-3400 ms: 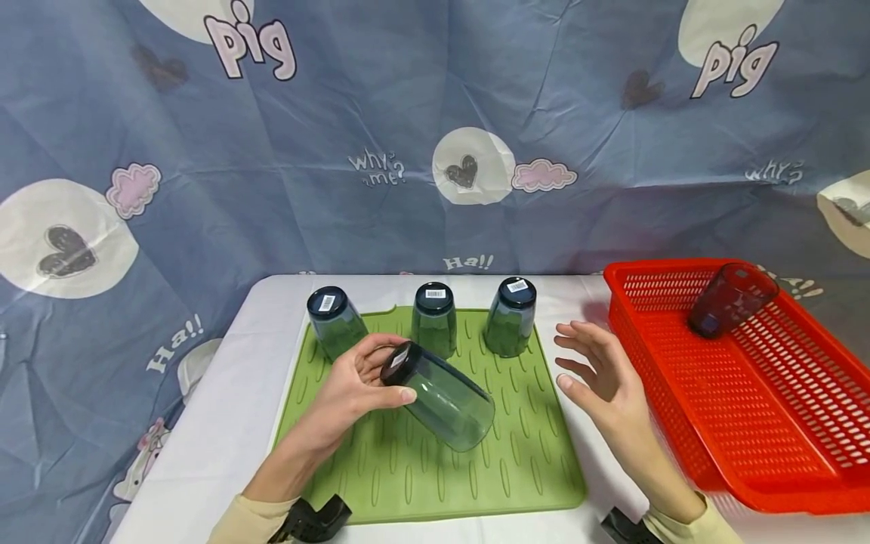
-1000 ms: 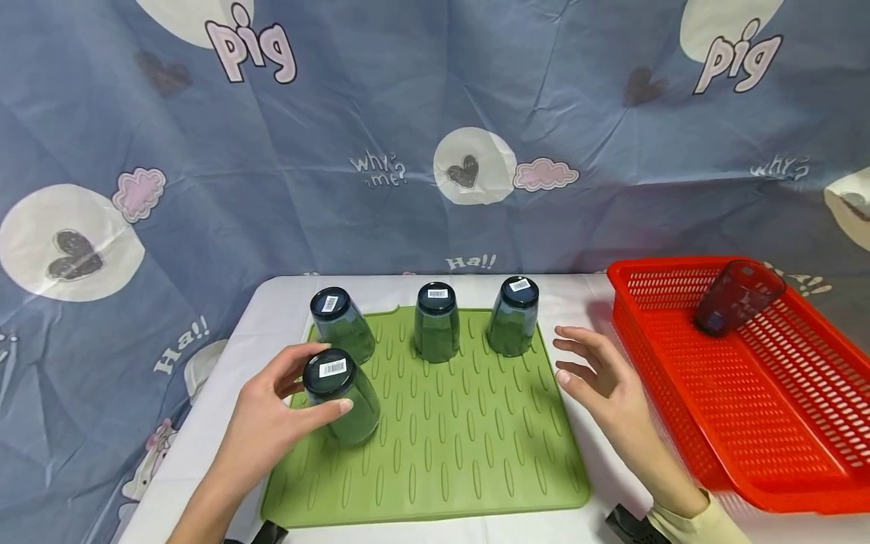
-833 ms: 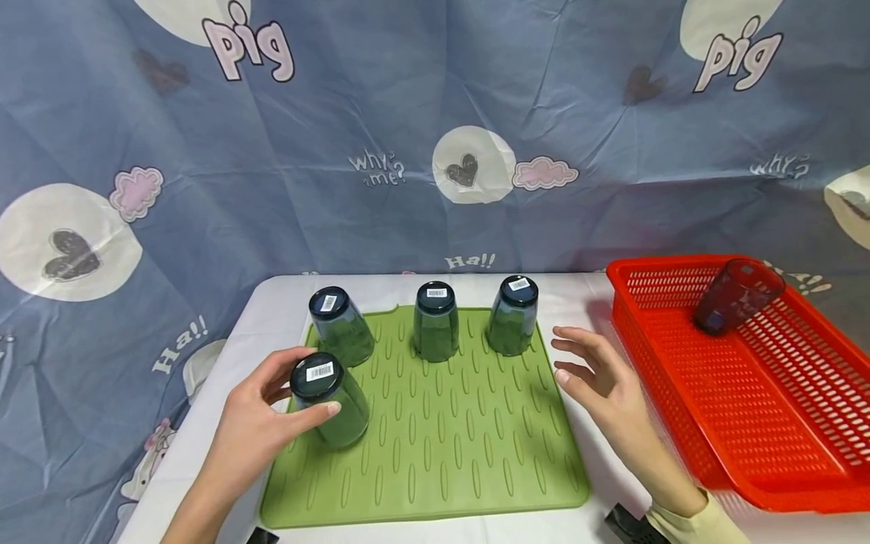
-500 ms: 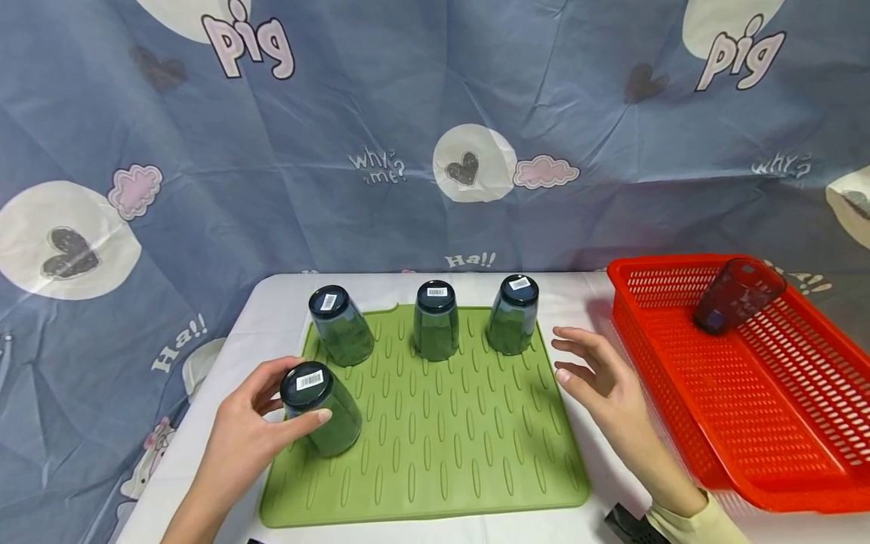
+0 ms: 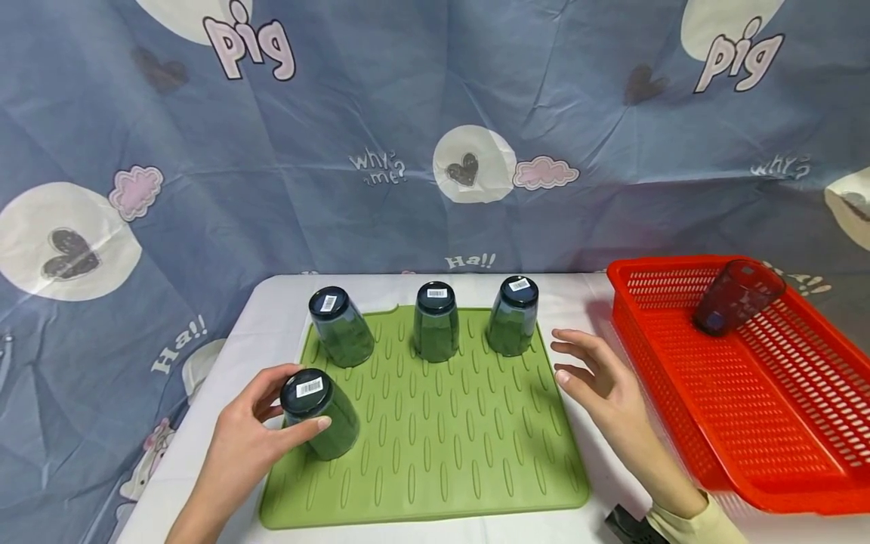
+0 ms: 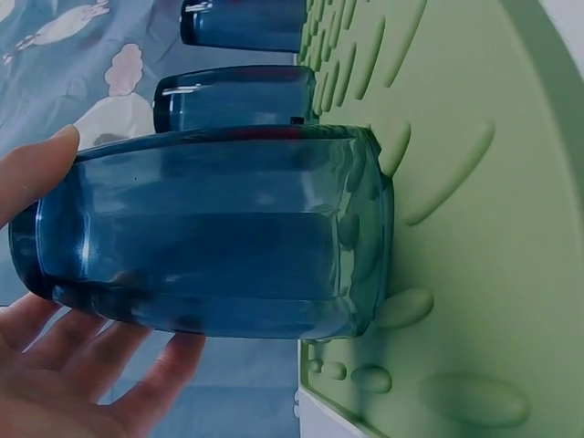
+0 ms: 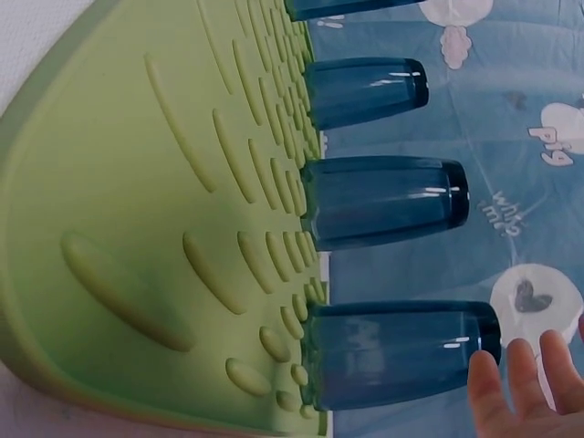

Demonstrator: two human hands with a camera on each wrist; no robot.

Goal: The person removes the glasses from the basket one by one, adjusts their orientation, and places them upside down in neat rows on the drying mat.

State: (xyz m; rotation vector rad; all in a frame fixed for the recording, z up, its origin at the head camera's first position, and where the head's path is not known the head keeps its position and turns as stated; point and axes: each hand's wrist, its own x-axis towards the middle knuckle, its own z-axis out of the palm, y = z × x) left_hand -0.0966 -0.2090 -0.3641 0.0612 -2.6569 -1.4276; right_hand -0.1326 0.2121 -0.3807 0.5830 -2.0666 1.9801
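Note:
My left hand (image 5: 245, 431) holds an upturned blue-green drinking glass (image 5: 336, 427) near its base, thumb on one side and fingers on the other. The rim of that glass (image 6: 214, 237) meets the green ridged mat (image 5: 448, 453) at its left part. Behind it three more upturned glasses stand in a row: a left one (image 5: 345, 336), a middle one (image 5: 436, 332) and a right one (image 5: 512, 325). Beyond the mat's right edge hovers my right hand (image 5: 608, 385), fingers loosely bent, holding nothing. Its fingertips (image 7: 488, 383) show below the row in the right wrist view.
A red perforated basket (image 5: 680, 423) stands at the right, with one glass (image 5: 734, 298) leaning inside at its far end. White cloth (image 5: 251, 355) covers the table beneath the mat. A blue printed curtain (image 5: 381, 98) hangs behind.
The glass in my left hand has gone from tilted over the mat to upside down on it, shifting left and a little nearer. My right hand has hardly moved.

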